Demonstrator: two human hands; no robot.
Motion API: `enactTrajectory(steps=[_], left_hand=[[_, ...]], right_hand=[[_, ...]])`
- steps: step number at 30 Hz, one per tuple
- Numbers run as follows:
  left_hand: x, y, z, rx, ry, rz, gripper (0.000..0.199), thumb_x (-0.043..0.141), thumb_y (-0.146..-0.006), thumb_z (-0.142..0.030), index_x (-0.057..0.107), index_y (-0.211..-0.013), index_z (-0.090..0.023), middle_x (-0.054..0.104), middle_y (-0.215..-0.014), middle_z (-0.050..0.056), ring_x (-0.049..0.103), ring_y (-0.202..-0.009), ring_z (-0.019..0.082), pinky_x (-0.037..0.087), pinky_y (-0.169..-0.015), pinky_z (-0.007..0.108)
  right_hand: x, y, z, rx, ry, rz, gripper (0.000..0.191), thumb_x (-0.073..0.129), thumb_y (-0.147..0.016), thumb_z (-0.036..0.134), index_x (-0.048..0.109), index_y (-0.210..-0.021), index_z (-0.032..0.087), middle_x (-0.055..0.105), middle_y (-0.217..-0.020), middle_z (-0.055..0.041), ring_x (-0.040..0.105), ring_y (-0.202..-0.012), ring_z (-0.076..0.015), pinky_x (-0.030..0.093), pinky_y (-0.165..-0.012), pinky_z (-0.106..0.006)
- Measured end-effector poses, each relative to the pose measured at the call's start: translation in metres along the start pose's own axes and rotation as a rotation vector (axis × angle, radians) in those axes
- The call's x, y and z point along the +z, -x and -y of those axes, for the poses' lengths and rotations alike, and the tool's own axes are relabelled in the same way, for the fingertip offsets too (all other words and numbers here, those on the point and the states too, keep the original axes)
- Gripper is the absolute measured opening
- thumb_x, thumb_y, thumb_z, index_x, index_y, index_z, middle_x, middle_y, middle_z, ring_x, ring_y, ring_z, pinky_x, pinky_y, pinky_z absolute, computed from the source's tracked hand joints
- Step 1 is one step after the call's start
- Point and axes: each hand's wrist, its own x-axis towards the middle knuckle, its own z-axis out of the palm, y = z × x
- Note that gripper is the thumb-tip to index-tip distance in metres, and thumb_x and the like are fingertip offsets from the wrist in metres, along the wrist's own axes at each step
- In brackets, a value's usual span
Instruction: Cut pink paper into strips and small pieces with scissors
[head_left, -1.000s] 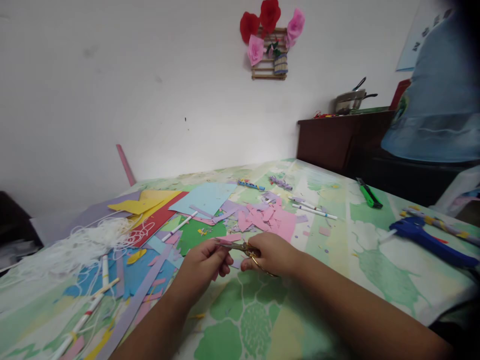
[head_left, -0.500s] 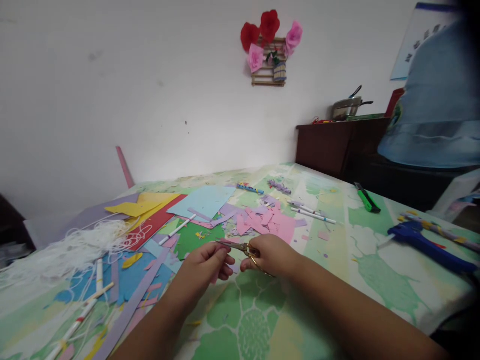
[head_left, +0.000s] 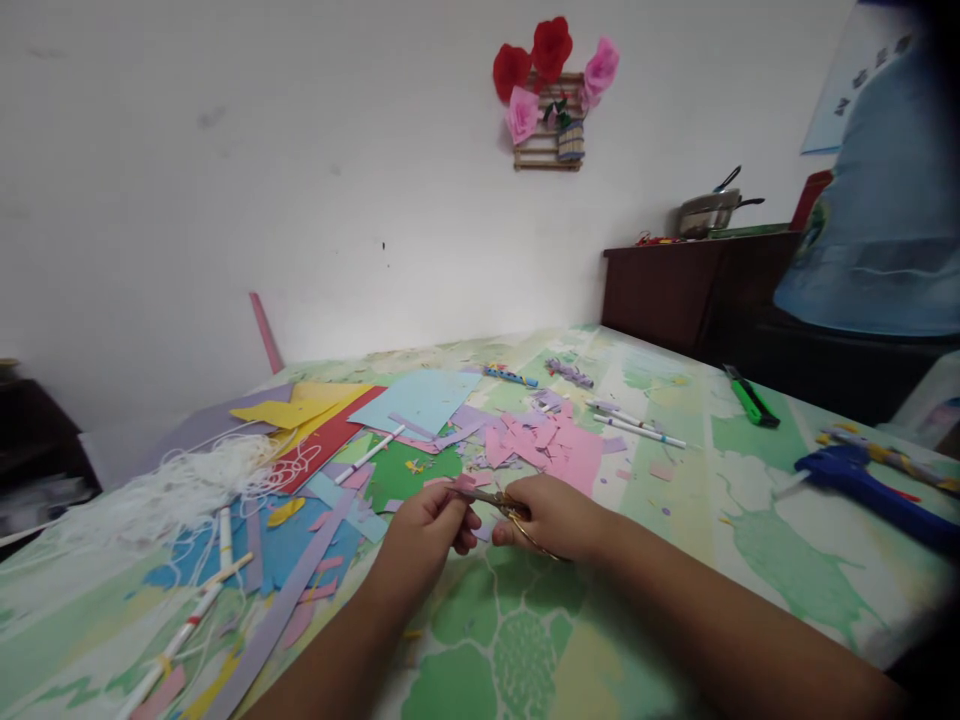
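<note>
Scissors with gold-coloured handles [head_left: 517, 508] are in my right hand [head_left: 559, 512], whose fingers are wrapped through the loops. Their blades point left and reach the fingertips of my left hand [head_left: 429, 528]. That hand pinches a small piece of pink paper [head_left: 463, 483], which lies at the blades; most of it is hidden by the fingers. Both hands are over the near middle of the table. Just beyond them lie pink paper scraps [head_left: 551, 445] and a green sheet [head_left: 409, 472].
Tangled white string [head_left: 202, 480] and coloured paper sheets [head_left: 322, 445] cover the left side. Thin white sticks [head_left: 637, 430] lie behind my right hand. A green utility knife [head_left: 751, 397] and a blue glue gun [head_left: 862, 485] rest at the right. A water bottle [head_left: 885, 230] stands beyond.
The view has turned slightly left, so everything appears shifted right. The scissor blades look more closed now, on the pink paper at my left fingertips. Both hands keep their grips.
</note>
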Motion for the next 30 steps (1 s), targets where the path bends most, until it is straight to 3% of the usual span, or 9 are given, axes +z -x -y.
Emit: enactTrajectory(steps=[5, 13, 23, 30], left_hand=[[0.0001, 0.0032, -0.0015, 0.009, -0.055, -0.008, 0.018, 0.044, -0.067, -0.028, 0.05, -0.057, -0.015, 0.055, -0.052, -0.001, 0.049, -0.043, 0.008, 0.035, -0.041, 0.019], [-0.0015, 0.0039, -0.0045, 0.057, -0.109, -0.009, 0.02, 0.045, -0.067, -0.033, 0.051, -0.058, -0.015, 0.054, -0.052, -0.002, 0.049, -0.045, 0.009, 0.039, -0.046, 0.022], [-0.0031, 0.0012, -0.0061, -0.035, -0.084, 0.056, 0.021, 0.046, -0.066, -0.033, 0.051, -0.059, -0.014, 0.054, -0.052, -0.001, 0.047, -0.043, 0.008, 0.035, -0.041, 0.02], [-0.003, 0.0007, -0.0035, -0.007, 0.011, -0.017, 0.019, 0.047, -0.065, -0.033, 0.052, -0.062, -0.015, 0.052, -0.05, -0.003, 0.046, -0.041, 0.007, 0.032, -0.039, 0.019]], right_hand=[[-0.0002, 0.0003, 0.0027, -0.048, 0.006, -0.023, 0.033, 0.05, -0.062, 0.049, 0.052, -0.061, 0.016, 0.041, -0.05, 0.0038, 0.033, -0.045, -0.0065, 0.019, -0.041, -0.019], [-0.0011, -0.0006, -0.0024, -0.061, 0.097, -0.021, 0.048, 0.043, -0.058, 0.062, 0.052, -0.061, 0.015, 0.044, -0.05, 0.0028, 0.034, -0.046, -0.0066, 0.019, -0.041, -0.018], [-0.0013, -0.0026, -0.0069, 0.009, 0.123, -0.015, 0.051, 0.042, -0.056, 0.065, 0.053, -0.062, 0.016, 0.046, -0.051, 0.0025, 0.036, -0.047, -0.007, 0.021, -0.041, -0.018], [0.0001, 0.0024, -0.0025, -0.028, 0.123, -0.031, 0.048, 0.038, -0.062, 0.062, 0.052, -0.064, 0.016, 0.047, -0.054, 0.0024, 0.036, -0.047, -0.0066, 0.021, -0.041, -0.018]])
